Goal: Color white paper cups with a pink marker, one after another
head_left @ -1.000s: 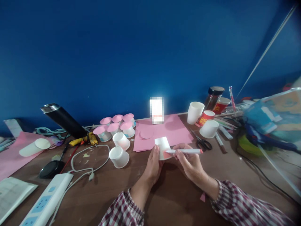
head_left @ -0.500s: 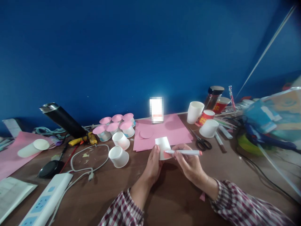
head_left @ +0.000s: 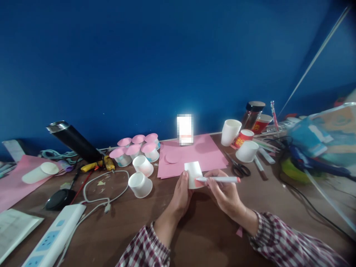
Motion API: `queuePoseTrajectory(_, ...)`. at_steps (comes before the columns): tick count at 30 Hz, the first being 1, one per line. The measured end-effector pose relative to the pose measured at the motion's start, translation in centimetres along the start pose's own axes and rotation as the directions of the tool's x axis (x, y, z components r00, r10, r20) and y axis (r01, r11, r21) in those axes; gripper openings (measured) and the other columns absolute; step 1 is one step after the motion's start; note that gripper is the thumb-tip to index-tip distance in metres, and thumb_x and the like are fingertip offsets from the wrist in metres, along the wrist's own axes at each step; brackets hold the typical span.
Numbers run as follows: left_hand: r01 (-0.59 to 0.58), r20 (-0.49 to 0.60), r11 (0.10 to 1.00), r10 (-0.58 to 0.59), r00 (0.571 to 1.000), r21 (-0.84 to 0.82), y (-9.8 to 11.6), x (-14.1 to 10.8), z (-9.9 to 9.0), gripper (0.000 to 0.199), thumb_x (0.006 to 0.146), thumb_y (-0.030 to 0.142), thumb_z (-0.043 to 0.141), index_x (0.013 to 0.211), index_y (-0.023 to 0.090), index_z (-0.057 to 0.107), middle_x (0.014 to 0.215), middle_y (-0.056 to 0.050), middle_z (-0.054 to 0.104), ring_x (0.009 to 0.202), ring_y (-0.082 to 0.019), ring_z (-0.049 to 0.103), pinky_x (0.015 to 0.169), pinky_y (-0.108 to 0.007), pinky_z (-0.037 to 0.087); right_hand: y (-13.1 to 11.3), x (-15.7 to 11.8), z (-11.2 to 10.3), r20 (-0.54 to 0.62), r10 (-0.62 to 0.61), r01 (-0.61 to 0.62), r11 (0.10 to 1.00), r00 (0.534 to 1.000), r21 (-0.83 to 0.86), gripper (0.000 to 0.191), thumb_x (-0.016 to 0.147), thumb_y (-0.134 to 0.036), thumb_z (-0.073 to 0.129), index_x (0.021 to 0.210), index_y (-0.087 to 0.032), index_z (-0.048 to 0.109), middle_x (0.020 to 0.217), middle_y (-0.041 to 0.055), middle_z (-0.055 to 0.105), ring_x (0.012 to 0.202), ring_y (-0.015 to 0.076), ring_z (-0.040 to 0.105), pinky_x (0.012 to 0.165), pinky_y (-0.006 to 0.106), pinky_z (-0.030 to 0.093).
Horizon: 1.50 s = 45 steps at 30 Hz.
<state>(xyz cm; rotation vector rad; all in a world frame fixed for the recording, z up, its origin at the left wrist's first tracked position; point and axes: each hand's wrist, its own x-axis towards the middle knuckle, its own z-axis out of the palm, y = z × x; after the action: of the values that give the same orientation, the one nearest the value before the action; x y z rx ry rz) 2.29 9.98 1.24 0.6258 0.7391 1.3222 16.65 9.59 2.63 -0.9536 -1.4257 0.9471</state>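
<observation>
My left hand (head_left: 181, 191) is closed on a small white paper cup (head_left: 193, 171), with the thumb along its left side. Between the fingers of my right hand (head_left: 222, 191) lies a white marker with a pinkish-red end (head_left: 224, 179). Its tip meets the cup's lower right side, where a patch of pinkish-red colour shows. Just left of my hands stand two white paper cups (head_left: 140, 184), the farther one with a faint pink tint. Behind the held cup are pink paper sheets (head_left: 194, 152) with a pink paper disc (head_left: 172, 158) on top.
Several cups with pink paper tops (head_left: 134, 150) stand at the back left. Scissors (head_left: 240, 170), white cups (head_left: 247, 151) and markers (head_left: 260, 167) lie to the right. A black flask (head_left: 79, 142), cable (head_left: 105, 204) and power strip (head_left: 54, 237) are on the left.
The cup and the marker have shifted very slightly to the right, with the marker tip still at the coloured patch. Everything else looks the same.
</observation>
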Motion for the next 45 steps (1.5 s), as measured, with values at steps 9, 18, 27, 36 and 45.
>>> queuePoseTrajectory(9,-0.004,-0.006,1.0,0.004,1.0,0.019,0.02,-0.03,-0.02,0.042,0.087,0.056,0.063,0.094,0.015,0.068,0.092,-0.008,0.07,0.087,-0.022,0.062,0.087,-0.036,0.048,0.2,-0.1,-0.03,0.021,-0.009,0.01,1.0,1.0,-0.005,0.02,0.096,-0.035,0.057,0.084,-0.02,0.061,0.068,-0.0006,0.058,0.058,0.013,0.052,0.055,0.023,0.043)
queuePoseTrajectory(18,-0.008,0.027,1.0,0.008,1.0,0.007,-0.29,0.09,-0.33,0.04,0.089,0.053,0.062,0.097,0.015,0.068,0.093,-0.007,0.069,0.087,-0.02,0.061,0.086,-0.035,0.047,0.09,-0.11,-0.04,0.019,-0.017,0.018,1.0,1.0,-0.023,0.016,0.095,-0.033,0.058,0.087,-0.02,0.062,0.07,-0.0002,0.06,0.059,0.0129,0.054,0.054,0.022,0.044)
queuePoseTrajectory(27,-0.006,0.003,1.0,0.006,1.0,0.01,-0.08,0.1,-0.13,0.041,0.087,0.055,0.064,0.095,0.015,0.068,0.091,-0.006,0.068,0.087,-0.02,0.06,0.087,-0.035,0.047,-0.12,-0.06,-0.06,0.018,-0.004,0.004,1.0,1.0,0.003,0.018,0.096,-0.032,0.056,0.084,-0.02,0.062,0.068,-0.0009,0.06,0.058,0.0126,0.052,0.054,0.022,0.043)
queuePoseTrajectory(36,-0.014,0.015,0.999,0.013,1.0,0.034,-0.11,0.0,-0.17,0.043,0.087,0.055,0.063,0.098,0.014,0.068,0.094,-0.008,0.07,0.088,-0.021,0.063,0.088,-0.036,0.049,0.2,-0.12,-0.02,-0.002,-0.014,0.014,0.999,1.0,0.029,0.017,0.096,-0.034,0.058,0.088,-0.02,0.062,0.07,-0.0006,0.06,0.061,0.0128,0.055,0.056,0.022,0.045)
queuePoseTrajectory(45,-0.013,0.013,1.0,0.012,1.0,0.017,-0.05,0.03,-0.12,0.041,0.086,0.054,0.065,0.097,0.015,0.067,0.098,-0.008,0.071,0.093,-0.022,0.063,0.091,-0.036,0.049,0.1,-0.02,0.14,-0.01,0.004,-0.004,1.0,1.0,-0.01,0.02,0.095,-0.037,0.059,0.089,-0.019,0.063,0.069,0.0004,0.06,0.057,0.0126,0.052,0.052,0.023,0.043)
